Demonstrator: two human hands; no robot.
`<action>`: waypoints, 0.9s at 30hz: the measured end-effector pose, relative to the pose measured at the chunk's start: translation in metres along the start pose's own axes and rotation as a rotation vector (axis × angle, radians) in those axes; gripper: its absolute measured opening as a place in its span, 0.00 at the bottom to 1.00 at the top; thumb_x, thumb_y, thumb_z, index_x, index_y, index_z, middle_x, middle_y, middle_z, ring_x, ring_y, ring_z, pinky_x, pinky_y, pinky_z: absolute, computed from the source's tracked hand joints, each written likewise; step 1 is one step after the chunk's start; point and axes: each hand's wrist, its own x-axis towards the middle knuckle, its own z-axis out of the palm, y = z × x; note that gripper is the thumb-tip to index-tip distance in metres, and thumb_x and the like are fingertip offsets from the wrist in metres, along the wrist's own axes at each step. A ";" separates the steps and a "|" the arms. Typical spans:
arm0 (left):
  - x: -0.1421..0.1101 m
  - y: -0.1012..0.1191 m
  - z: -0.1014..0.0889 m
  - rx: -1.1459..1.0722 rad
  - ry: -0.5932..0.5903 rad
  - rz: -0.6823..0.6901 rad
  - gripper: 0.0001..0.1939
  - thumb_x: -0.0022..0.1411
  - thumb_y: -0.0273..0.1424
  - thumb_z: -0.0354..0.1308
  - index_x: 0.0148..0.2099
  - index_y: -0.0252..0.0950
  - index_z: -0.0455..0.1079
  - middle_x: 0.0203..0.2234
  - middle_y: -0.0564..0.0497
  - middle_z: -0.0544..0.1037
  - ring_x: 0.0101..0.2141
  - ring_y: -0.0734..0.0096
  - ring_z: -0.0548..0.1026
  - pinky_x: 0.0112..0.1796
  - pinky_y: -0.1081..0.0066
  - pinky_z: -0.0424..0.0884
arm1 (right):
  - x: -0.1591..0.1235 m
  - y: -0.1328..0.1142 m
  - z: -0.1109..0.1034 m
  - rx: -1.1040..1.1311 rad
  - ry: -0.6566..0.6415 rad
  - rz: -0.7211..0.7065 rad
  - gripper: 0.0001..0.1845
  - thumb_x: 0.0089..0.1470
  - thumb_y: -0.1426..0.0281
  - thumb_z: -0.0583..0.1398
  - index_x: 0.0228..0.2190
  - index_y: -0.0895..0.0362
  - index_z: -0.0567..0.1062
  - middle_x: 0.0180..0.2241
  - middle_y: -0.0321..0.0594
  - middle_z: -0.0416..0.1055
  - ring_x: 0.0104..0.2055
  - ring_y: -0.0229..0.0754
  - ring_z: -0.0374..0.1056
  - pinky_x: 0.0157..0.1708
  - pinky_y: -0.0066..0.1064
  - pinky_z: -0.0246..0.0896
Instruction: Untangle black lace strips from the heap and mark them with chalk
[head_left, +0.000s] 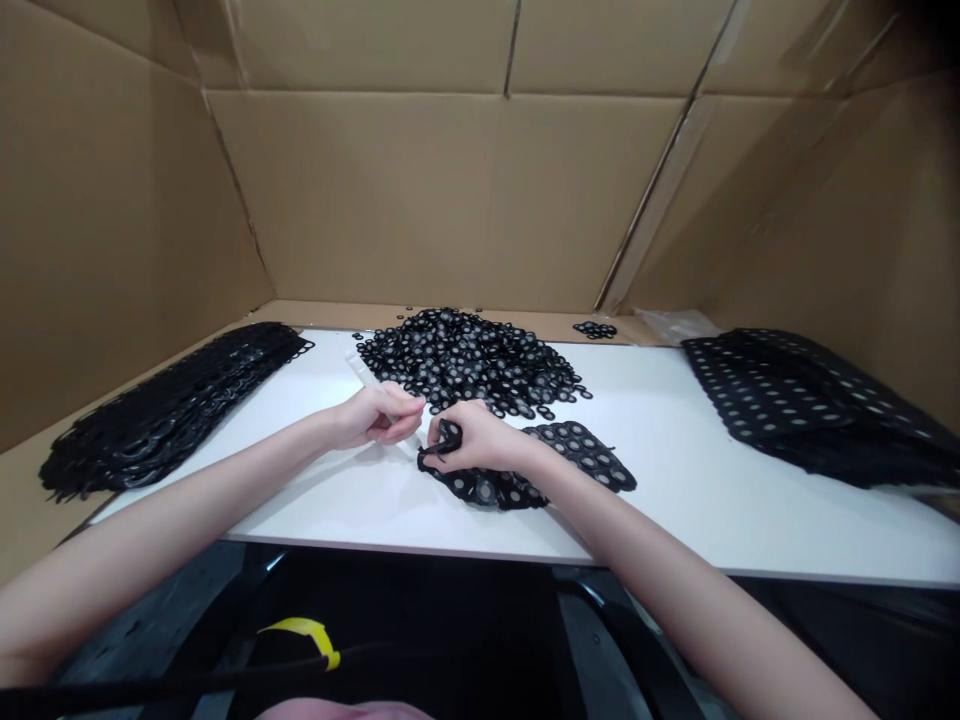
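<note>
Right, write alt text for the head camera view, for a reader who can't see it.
The left hand holds a white stick beside the right hand, which grips a dotted black sheet on a white table. Farther back lies a heap of small black rings; black piles sit left and right, with cardboard walls beyond.

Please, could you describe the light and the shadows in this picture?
Head view: soft shadows on the white flat tabletop; a diagonal shadow across the brown cardboard right wall; upper right corner dark; small glints on the glossy black layered stack.
</note>
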 end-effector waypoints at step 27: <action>-0.006 -0.011 0.008 -0.118 0.123 0.149 0.26 0.60 0.38 0.54 0.13 0.32 0.59 0.08 0.54 0.53 0.13 0.80 0.51 0.18 0.71 0.40 | -0.001 0.001 -0.003 -0.023 -0.037 0.022 0.09 0.43 0.65 0.64 0.25 0.57 0.75 0.24 0.32 0.71 0.30 0.37 0.65 0.39 0.31 0.48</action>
